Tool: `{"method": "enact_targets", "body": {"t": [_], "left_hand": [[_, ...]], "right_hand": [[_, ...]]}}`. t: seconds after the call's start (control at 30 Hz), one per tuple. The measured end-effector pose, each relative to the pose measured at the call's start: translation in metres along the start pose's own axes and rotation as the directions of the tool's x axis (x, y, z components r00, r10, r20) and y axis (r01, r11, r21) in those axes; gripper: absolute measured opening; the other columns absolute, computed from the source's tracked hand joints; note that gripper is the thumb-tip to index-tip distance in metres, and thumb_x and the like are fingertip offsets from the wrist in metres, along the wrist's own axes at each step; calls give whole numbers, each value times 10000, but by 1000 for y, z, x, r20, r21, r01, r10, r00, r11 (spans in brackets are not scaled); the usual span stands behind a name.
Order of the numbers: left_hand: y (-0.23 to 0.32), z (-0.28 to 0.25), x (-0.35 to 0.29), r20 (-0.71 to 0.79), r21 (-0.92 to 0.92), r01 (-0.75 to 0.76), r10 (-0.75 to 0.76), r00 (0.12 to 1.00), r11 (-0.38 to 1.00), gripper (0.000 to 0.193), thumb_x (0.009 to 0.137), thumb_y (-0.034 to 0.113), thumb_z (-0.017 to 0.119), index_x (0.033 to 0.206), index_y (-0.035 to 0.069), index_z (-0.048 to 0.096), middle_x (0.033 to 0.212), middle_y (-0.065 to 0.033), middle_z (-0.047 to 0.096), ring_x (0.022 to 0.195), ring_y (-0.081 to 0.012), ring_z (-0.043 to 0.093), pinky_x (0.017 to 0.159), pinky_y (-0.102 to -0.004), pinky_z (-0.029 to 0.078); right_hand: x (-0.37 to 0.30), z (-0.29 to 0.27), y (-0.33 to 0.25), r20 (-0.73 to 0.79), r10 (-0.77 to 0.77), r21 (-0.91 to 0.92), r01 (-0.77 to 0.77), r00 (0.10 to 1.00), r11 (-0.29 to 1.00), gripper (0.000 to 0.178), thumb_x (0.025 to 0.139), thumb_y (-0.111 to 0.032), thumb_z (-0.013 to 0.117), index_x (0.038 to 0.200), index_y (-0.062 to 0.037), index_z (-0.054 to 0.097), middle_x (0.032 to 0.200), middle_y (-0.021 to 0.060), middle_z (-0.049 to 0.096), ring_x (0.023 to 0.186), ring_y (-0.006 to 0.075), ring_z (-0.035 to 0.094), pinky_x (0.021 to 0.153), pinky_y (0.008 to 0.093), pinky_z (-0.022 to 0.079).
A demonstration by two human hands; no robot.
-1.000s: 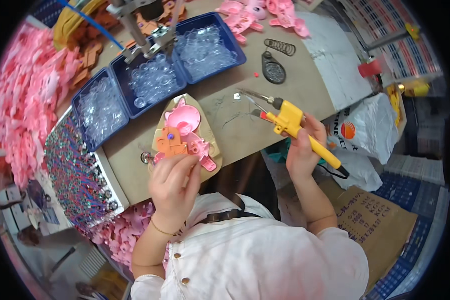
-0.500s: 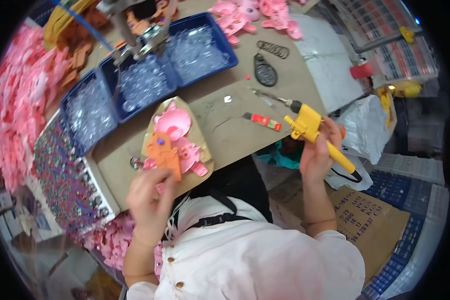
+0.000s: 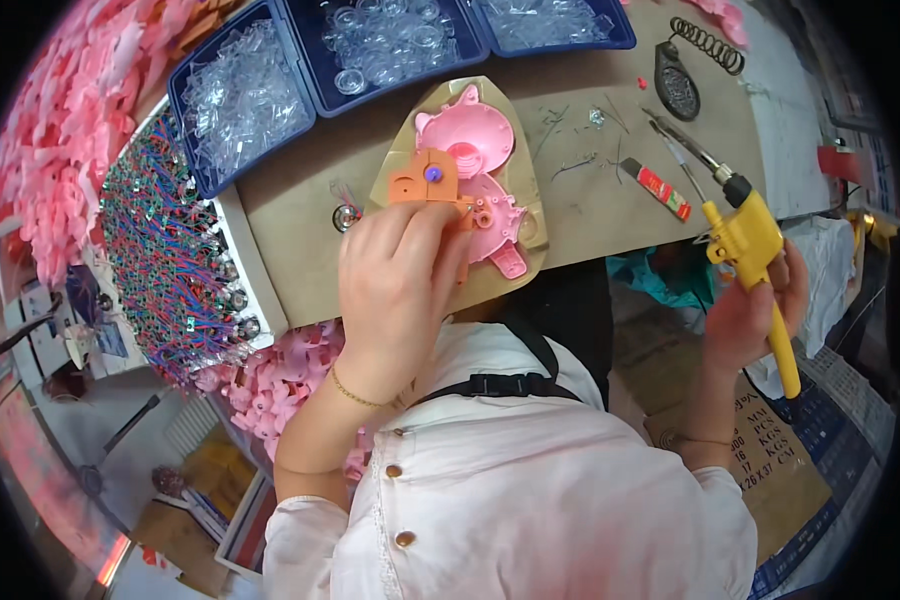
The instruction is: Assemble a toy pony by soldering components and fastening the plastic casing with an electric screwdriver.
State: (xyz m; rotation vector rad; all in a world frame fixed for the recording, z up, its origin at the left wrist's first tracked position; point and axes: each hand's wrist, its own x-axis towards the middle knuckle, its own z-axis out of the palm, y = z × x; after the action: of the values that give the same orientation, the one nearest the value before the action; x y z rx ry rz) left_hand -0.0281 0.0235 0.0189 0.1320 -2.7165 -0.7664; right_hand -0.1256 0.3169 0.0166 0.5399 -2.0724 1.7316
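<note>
My right hand [image 3: 760, 310] grips a yellow soldering gun [image 3: 752, 245] at the right, its metal tip directed up and left over the table. My left hand [image 3: 395, 265] is closed, its bent fingers together over an orange plastic piece [image 3: 407, 187] with a purple round part on it. The fingertips are partly hidden, and what they pinch does not show. Beneath lies a pink animal-shaped plastic shell [image 3: 485, 140], set in a tan holder [image 3: 528, 190]. A small round metal part with wires [image 3: 346, 217] lies left of the holder.
Blue bins [image 3: 305, 75] of clear plastic parts stand at the back. Wired circuit boards [image 3: 175, 240] are heaped at the left, near piles of pink parts [image 3: 80, 110]. A red-labelled tube [image 3: 658, 190], wire clippings [image 3: 580, 160], a coil [image 3: 708, 45] and a dark oval stand [image 3: 678, 85] lie rightward.
My left hand has come forward over the orange piece. The view has shifted, so the table things sit farther right and higher. My right hand still holds the soldering gun.
</note>
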Motion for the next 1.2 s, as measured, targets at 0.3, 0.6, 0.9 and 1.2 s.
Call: {"method": "enact_targets", "body": {"t": [0.3, 0.6, 0.9, 1.2], "left_hand": [[2, -5, 3, 46, 17, 32, -33, 998, 999, 82, 755, 35, 617, 797, 35, 548, 733, -124, 538, 707, -303, 529, 674, -397, 414], [1, -20, -11, 74, -61, 55, -51, 996, 997, 107, 765, 17, 616, 868, 29, 591, 814, -115, 590, 749, -285, 554, 692, -367, 424], [-73, -47, -20, -79, -478, 400, -492, 867, 782, 125, 826, 38, 609, 934, -24, 616, 870, -92, 648, 801, -158, 617, 724, -260, 478], [-79, -42, 11, 316, -133, 18, 25, 949, 991, 177, 745, 192, 628, 740, 14, 628, 806, -178, 612, 751, -368, 582, 670, -428, 457]], "right_hand": [[6, -19, 10, -126, 86, -52, -93, 988, 994, 447, 849, -131, 534, 1239, 63, 431, 1165, 175, 537, 1056, 262, 544, 840, 337, 481], [95, -34, -2, 49, 277, -179, -265, 960, 948, 402, 842, -72, 580, 1221, 16, 483, 1143, 145, 562, 1072, 210, 539, 900, 325, 446], [83, 14, 72, -68, 490, -128, -495, 869, 860, 373, 882, -153, 587, 1216, -48, 458, 935, -13, 516, 788, 58, 503, 674, 208, 431], [66, 174, -57, 795, -171, 76, 185, 582, 980, 132, 733, -29, 618, 857, 9, 600, 819, 122, 575, 781, 255, 580, 719, 320, 465]]}}
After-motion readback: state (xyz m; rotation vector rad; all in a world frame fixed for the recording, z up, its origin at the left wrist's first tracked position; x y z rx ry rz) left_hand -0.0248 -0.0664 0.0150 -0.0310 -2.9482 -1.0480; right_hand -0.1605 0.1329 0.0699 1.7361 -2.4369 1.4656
